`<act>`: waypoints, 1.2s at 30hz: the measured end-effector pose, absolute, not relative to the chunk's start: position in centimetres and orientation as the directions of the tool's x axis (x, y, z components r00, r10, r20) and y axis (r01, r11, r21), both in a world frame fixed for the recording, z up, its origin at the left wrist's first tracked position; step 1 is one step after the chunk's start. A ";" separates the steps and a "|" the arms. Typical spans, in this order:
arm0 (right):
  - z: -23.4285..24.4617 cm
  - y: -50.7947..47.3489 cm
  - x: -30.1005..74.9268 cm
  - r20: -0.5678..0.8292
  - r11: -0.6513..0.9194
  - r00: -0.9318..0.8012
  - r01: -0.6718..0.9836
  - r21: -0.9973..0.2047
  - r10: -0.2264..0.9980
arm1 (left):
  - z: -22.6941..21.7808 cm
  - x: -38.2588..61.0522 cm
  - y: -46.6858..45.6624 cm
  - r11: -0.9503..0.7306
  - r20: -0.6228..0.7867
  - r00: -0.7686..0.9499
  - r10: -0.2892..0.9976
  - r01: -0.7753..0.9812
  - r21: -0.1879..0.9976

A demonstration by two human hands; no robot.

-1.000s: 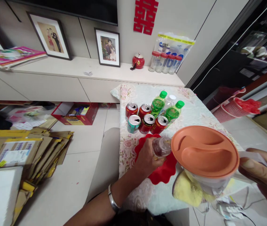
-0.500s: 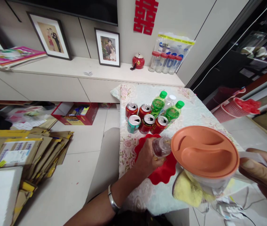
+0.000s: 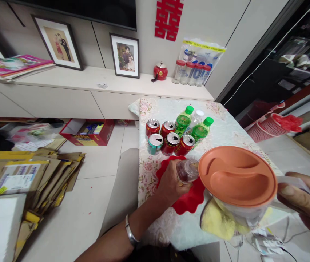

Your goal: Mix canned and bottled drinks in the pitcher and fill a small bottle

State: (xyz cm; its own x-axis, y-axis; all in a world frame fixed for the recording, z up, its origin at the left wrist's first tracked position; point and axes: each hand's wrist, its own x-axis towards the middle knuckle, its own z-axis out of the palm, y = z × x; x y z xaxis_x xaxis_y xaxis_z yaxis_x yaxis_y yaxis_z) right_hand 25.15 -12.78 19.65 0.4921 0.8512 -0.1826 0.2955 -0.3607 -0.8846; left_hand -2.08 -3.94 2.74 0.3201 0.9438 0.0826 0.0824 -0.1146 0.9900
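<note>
Nearby, pitcher (image 3: 238, 178) beside bottle (image 3: 187, 171) — open cloth (image 3: 224, 127) beyond, table edge (image 3: 248, 137) rightward

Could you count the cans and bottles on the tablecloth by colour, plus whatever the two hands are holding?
Red cans: 4
Teal can: 1
Green-capped bottles: 2
White-capped bottle: 1
Clear container, left hand: 1
Orange-lidded pitcher, right hand: 1
Total: 10

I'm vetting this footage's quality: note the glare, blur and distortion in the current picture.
Head view: small glints on the silver bracelet and can lids; right hand looks slightly soft, seemingly stretched at the edge; dark shelving leans, likely wide-angle distortion.
</note>
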 end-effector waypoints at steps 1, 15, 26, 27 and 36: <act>19.6 -12.8 25.0 -0.178 -0.359 0.503 0.289 -0.887 0.845 | 2.7 -2.1 -3.9 -0.124 0.093 0.318 0.943 0.078 0.989; 19.9 -12.7 24.7 -0.166 -0.358 0.487 0.334 -0.872 0.858 | 2.7 -2.1 -3.9 -0.120 0.095 0.309 0.946 0.063 0.991; 19.9 -13.2 24.6 -0.143 -0.345 0.486 0.356 -0.868 0.862 | 2.9 -2.0 -3.9 -0.128 0.099 0.301 0.948 0.080 0.989; 19.9 -13.2 24.9 -0.153 -0.348 0.477 0.353 -0.869 0.866 | 2.8 -2.0 -3.9 -0.122 0.093 0.306 0.947 0.079 0.989; 19.8 -12.8 25.9 -0.176 -0.345 0.434 0.349 -0.871 0.884 | 3.1 -2.1 -4.0 -0.145 0.113 0.287 0.951 0.094 0.985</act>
